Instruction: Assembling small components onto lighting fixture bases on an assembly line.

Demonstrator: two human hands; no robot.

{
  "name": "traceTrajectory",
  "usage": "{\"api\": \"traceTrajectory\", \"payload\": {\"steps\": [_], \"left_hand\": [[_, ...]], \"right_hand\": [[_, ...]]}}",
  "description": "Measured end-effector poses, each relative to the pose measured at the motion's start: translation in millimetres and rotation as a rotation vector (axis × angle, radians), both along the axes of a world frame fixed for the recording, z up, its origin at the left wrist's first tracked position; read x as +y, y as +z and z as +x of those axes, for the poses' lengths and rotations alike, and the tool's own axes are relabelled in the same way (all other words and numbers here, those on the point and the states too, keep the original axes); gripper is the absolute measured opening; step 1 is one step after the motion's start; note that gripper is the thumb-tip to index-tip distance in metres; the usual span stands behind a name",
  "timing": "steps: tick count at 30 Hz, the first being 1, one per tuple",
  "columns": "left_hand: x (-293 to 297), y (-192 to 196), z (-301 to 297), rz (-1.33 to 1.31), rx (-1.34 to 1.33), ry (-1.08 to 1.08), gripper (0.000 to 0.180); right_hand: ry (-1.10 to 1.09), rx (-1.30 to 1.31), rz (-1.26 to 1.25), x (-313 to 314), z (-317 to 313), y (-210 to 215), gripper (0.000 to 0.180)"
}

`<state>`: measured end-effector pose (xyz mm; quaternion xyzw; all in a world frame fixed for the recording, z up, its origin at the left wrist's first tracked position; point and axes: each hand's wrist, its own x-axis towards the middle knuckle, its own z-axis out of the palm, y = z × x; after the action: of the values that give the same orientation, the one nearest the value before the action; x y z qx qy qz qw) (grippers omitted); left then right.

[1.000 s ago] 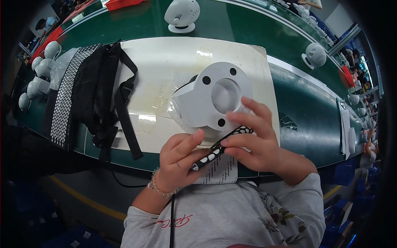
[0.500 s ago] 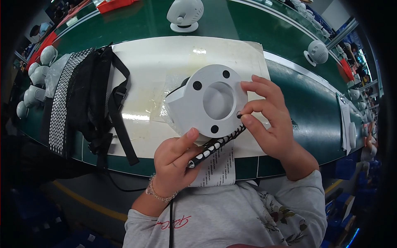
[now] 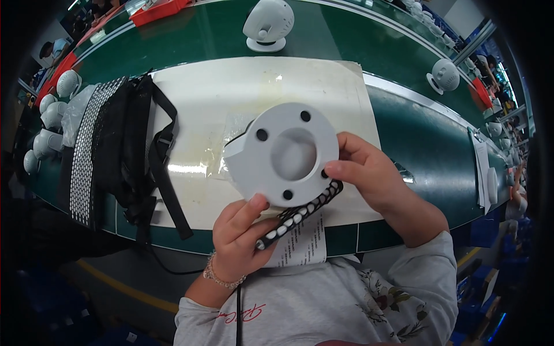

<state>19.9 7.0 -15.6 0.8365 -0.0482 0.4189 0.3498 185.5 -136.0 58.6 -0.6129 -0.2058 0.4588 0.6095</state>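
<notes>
Underside up, a small white appliance, fan-like in shape, shows its round base [image 3: 254,165] with a recessed middle and black round pads [image 3: 262,135] near the rim. My left hand [image 3: 241,233] is closed at its near left edge, thumb on the base. In that hand is also a rolled black strip [image 3: 297,218] with rows of white round holes. My right hand [image 3: 369,176] grips the base's right edge; its thumb lies on a black pad [image 3: 324,173], and its other fingers are partly hidden behind the rim.
A pale mat [image 3: 202,104] covers part of the green table [image 3: 415,138], with clear plastic film [image 3: 217,158] under the appliance. A black bag [image 3: 130,150] with straps and another perforated strip [image 3: 86,155] lie left. Similar white appliances [image 3: 268,26] stand far and left. A printed sheet [image 3: 303,245] lies near me.
The appliance has shifted slightly left and nearer to me. My right fingers, spread above the rim before, have closed around it, and the thumb has moved onto the pad.
</notes>
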Motion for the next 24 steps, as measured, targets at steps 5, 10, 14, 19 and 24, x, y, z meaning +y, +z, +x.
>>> {"api": "traceTrajectory", "payload": {"steps": [5, 10, 14, 19, 24], "left_hand": [[2.0, -1.7, -6.4, -0.001, 0.065, 0.022, 0.032], [1.8, -3.7, -13.0, -0.017, 0.114, 0.003, 0.034], [3.2, -1.7, -16.6, -0.098, 0.153, -0.007, 0.031], [7.4, 2.1, -10.3, -0.011, 0.157, -0.052, 0.034], [9.1, -0.2, -8.1, 0.007, 0.159, -0.088, 0.033]], "right_hand": [[0.130, -0.416, 0.038, -5.5, 20.3, -5.8, 0.028], [0.194, -0.054, 0.051, 3.6, 8.0, 5.5, 0.033], [-0.043, 0.091, 0.146, 0.6, 51.2, -6.8, 0.032], [-0.507, -0.658, 0.087, -12.3, 147.7, -12.5, 0.024], [-0.501, -2.038, -0.649, -23.0, 250.6, -86.3, 0.019]]}}
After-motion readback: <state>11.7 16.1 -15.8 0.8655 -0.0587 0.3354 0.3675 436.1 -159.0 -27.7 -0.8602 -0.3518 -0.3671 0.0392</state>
